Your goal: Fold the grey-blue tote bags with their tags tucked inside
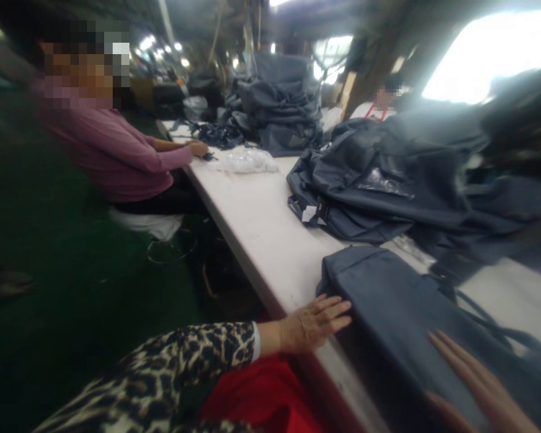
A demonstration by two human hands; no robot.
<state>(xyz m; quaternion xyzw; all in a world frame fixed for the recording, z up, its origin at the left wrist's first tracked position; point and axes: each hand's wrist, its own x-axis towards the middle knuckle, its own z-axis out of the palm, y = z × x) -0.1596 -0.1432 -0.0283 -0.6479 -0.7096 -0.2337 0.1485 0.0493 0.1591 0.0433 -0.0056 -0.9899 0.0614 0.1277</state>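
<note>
A dark blue-grey bag (388, 300) lies at the near edge of the white table, its strap (491, 325) trailing along the far side. At the bag's near left end, my left hand (309, 325) rests with fingers stretched out, the tips touching its side. My right hand (478, 385) lies on the bag's upper face, fingers extended and partly cut off by the frame's lower edge. Neither hand is closed around anything. The bag's underside and right end are hidden or out of view.
Beyond the bag, a heap of similar dark bags (369, 180) covers the right of the table (261, 222). Another stack (279, 102) stands farther back, near a clear plastic bag (247, 161). A seated person in a pink top (117, 150) works at the left edge; another person (379, 111) is behind the heap.
</note>
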